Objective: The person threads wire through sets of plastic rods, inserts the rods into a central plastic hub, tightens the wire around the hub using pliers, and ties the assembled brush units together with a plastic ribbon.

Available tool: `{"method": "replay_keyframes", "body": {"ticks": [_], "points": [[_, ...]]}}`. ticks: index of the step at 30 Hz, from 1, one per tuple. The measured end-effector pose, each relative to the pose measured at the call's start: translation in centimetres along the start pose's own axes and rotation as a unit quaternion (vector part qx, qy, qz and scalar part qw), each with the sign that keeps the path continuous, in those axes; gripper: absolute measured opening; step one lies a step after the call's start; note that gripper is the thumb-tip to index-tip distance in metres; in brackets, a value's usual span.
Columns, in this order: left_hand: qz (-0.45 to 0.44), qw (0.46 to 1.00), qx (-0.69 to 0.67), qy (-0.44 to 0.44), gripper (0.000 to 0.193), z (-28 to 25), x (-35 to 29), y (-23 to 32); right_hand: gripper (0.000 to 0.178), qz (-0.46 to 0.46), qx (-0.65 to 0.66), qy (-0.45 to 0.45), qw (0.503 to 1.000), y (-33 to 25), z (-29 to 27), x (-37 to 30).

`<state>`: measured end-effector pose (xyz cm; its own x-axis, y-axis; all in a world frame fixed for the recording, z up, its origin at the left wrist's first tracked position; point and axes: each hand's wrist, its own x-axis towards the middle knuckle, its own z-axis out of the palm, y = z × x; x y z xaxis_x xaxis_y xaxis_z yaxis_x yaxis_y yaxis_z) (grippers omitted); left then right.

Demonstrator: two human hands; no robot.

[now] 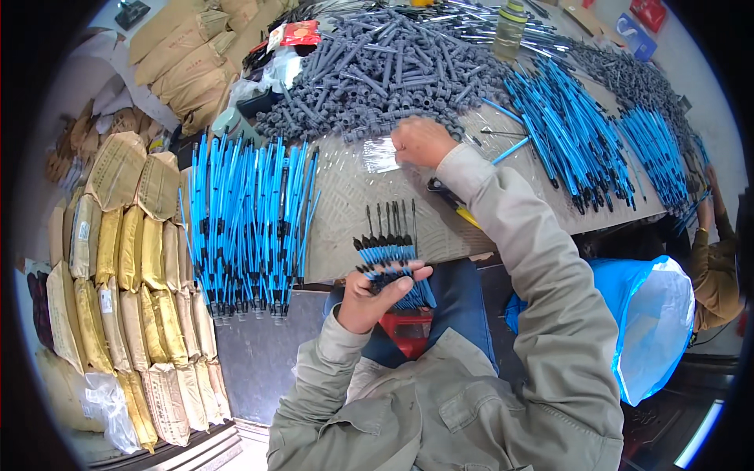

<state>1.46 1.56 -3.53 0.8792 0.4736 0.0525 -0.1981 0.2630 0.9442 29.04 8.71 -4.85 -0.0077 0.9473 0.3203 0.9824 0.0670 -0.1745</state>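
My left hand (377, 294) is wrapped round a bundle of thin blue rods with black fittings (385, 253), held over my lap by the table's near edge. Several dark thin tips stick up from the bundle's far end. My right hand (424, 143) reaches across the table to a small pile of thin, shiny white strips (380, 155). Its fingers are drawn together at the right edge of that pile, and what lies between them is hidden.
A large heap of grey plastic parts (385, 71) covers the far table. Blue rods lie in piles at the left (251, 220) and right (569, 133). A yellow-handled tool (466, 215) is beside my right forearm. A blue-and-white sack (652, 322) stands right; another person's arm (711, 259) shows beyond.
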Motion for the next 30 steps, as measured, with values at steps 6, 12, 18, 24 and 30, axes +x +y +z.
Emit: {"method": "replay_keyframes", "body": {"ticks": [6,12,18,24,30], "points": [[-0.017,0.998,0.059,0.018,0.028,0.1,0.0,1.0,0.011,0.073,0.033,-0.049,0.996,-0.4,-0.1,1.2],[-0.049,0.998,0.018,0.030,0.032,0.4,0.2,0.6,0.009,-0.007,0.081,0.175,0.981,-0.3,-0.7,-0.7],[-0.052,0.997,-0.042,0.041,0.030,0.0,-0.1,0.6,0.002,0.119,0.614,0.106,0.773,-11.3,-9.8,-10.6],[0.003,0.999,0.036,0.015,0.030,0.3,0.4,0.8,0.029,-0.040,0.233,0.199,0.951,-12.9,-9.4,-15.6],[0.037,0.999,0.015,0.020,0.028,0.4,0.3,0.1,0.041,-0.012,0.217,0.219,0.951,-12.8,-8.8,-16.2]]}}
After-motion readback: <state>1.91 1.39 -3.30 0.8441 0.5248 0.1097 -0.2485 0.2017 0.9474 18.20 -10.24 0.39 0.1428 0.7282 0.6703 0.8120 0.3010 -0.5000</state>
